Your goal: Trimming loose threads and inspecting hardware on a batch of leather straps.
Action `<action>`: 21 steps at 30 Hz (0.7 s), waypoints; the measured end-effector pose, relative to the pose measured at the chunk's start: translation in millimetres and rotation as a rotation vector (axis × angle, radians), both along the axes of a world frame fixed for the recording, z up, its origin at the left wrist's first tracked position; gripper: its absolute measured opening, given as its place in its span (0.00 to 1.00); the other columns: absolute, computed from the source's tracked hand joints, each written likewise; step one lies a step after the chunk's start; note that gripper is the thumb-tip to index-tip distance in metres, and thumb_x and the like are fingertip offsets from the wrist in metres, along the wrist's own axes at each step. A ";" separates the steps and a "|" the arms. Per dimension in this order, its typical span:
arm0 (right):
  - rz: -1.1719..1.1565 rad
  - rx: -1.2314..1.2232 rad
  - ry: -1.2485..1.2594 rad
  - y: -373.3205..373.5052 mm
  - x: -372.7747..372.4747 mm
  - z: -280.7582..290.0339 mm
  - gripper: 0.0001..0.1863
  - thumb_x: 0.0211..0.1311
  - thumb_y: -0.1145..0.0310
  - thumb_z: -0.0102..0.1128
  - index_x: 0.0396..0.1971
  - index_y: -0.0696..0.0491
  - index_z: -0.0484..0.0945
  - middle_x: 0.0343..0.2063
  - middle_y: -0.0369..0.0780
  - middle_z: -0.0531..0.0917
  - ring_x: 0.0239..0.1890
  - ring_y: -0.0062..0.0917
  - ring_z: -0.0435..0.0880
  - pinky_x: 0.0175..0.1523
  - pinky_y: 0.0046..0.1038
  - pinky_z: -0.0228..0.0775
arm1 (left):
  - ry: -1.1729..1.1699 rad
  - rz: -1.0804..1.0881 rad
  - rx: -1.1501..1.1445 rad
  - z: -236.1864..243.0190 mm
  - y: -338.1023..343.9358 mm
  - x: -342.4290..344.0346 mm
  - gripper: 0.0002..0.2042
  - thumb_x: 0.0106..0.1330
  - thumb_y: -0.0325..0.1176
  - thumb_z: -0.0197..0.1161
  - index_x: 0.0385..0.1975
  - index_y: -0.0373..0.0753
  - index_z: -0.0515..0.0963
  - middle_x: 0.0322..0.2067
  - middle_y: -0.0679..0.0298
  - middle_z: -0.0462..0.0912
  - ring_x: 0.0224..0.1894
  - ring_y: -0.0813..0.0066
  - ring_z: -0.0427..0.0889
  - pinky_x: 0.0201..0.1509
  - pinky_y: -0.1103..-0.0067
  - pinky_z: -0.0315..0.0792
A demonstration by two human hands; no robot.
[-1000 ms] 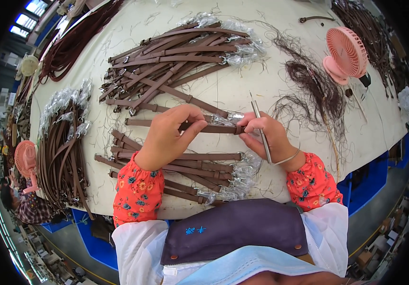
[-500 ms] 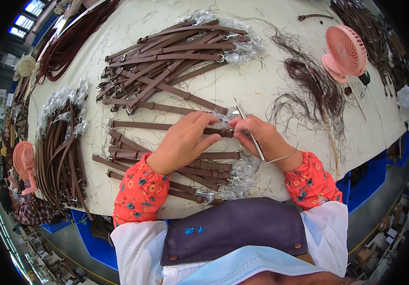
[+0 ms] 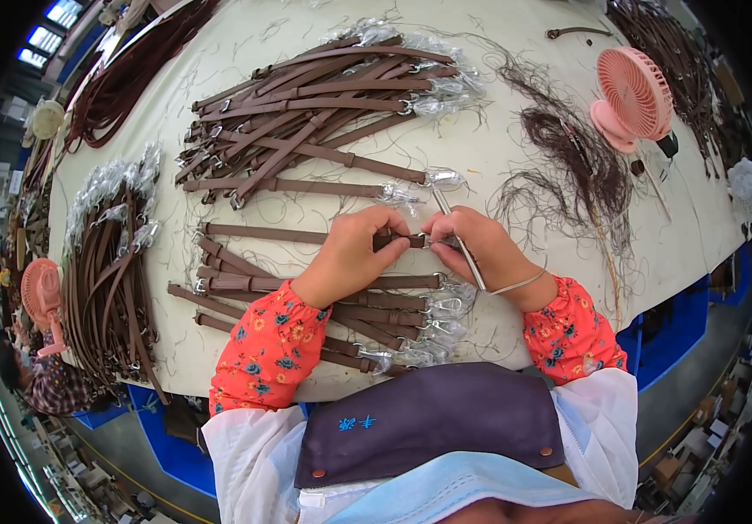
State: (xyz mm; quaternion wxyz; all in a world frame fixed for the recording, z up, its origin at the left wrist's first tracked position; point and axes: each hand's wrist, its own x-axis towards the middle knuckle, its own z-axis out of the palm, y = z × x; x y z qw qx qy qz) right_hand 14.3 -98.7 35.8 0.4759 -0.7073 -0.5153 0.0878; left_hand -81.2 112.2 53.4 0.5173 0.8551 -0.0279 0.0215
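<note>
A brown leather strap (image 3: 278, 233) lies across the table's middle, its right end pinched between the thumb and fingers of my left hand (image 3: 350, 255). My right hand (image 3: 482, 251) is closed around a slim silver pen-like tool (image 3: 441, 202), whose upper tip points away from me. The thumb and forefinger of that hand meet at the strap's end, touching the metal fitting there; its detail is too small to tell. Just beyond my hands lies another strap (image 3: 306, 186) with a plastic-wrapped clasp (image 3: 400, 194). Nearer me, several straps (image 3: 389, 301) lie with plastic-wrapped ends to the right.
A large pile of straps (image 3: 306, 109) lies at the far middle, and a bundle (image 3: 118, 288) at the left. Tangled dark thread (image 3: 572, 157) spreads on the right, beside a pink fan (image 3: 634, 92). Another pink fan (image 3: 42, 293) stands at the left edge.
My left hand has drawn back slightly toward me and to the right, uncovering the plastic-wrapped clasp of the strap beyond. The right hand keeps the tool at nearly the same place.
</note>
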 end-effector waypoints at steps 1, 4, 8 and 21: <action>0.002 0.000 0.000 0.4 0.0 1.9 0.13 0.54 0.79 0.62 0.39 0.54 0.71 0.34 0.42 0.81 0.37 0.38 0.81 0.43 0.35 0.74 | 0.069 0.007 -0.032 4.0 6.2 -1.3 0.06 0.57 0.23 0.67 0.34 0.33 0.79 0.30 0.58 0.79 0.33 0.65 0.81 0.38 0.76 0.75; 0.025 0.023 -0.005 1.3 0.6 4.2 0.13 0.54 0.80 0.61 0.39 0.54 0.71 0.31 0.42 0.79 0.35 0.38 0.80 0.42 0.37 0.73 | 0.160 0.007 0.127 20.3 34.8 -5.1 0.04 0.57 0.23 0.64 0.31 0.34 0.78 0.28 0.58 0.78 0.33 0.60 0.79 0.39 0.71 0.74; 0.020 0.002 -0.089 -0.2 2.4 2.7 0.13 0.55 0.80 0.61 0.40 0.53 0.72 0.32 0.41 0.80 0.36 0.38 0.80 0.43 0.35 0.73 | -0.077 -0.003 0.576 27.8 50.4 -9.1 0.07 0.54 0.20 0.60 0.32 0.36 0.77 0.32 0.58 0.76 0.40 0.56 0.77 0.45 0.66 0.72; -0.015 0.321 0.813 -2.9 -3.8 10.1 0.17 0.76 0.64 0.46 0.57 0.57 0.64 0.44 0.44 0.79 0.40 0.23 0.81 0.47 0.26 0.74 | -0.183 -0.195 0.297 0.7 -4.8 -2.2 0.09 0.57 0.26 0.66 0.38 0.42 0.82 0.35 0.63 0.75 0.37 0.60 0.77 0.42 0.69 0.73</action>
